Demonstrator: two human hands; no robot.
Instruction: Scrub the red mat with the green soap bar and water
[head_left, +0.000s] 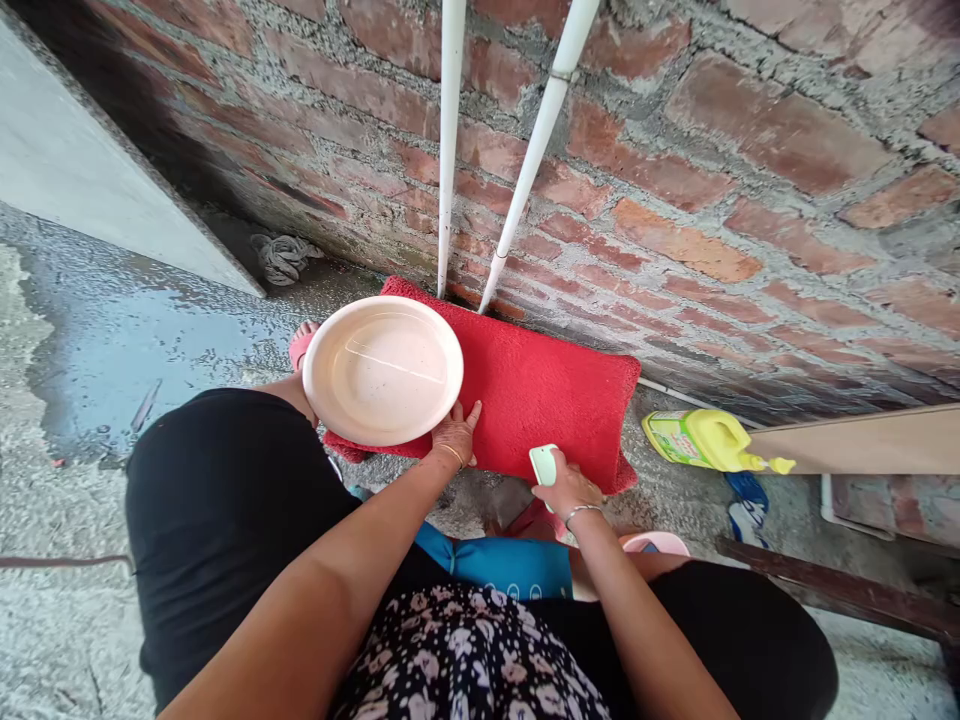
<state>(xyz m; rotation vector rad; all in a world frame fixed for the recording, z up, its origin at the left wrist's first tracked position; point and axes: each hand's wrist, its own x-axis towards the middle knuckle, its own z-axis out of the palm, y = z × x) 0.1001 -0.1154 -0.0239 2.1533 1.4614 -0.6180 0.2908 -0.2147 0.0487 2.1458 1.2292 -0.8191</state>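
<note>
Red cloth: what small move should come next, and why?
I'd probably move the pale green object toward the middle of the red cloth: the right hand grips it at the near edge, and the left hand rests on the cloth beside the basin.

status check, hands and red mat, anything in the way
Left hand on red mat, beside basin. Right hand gripping pale green item. Basin over red mat's left end.
</note>
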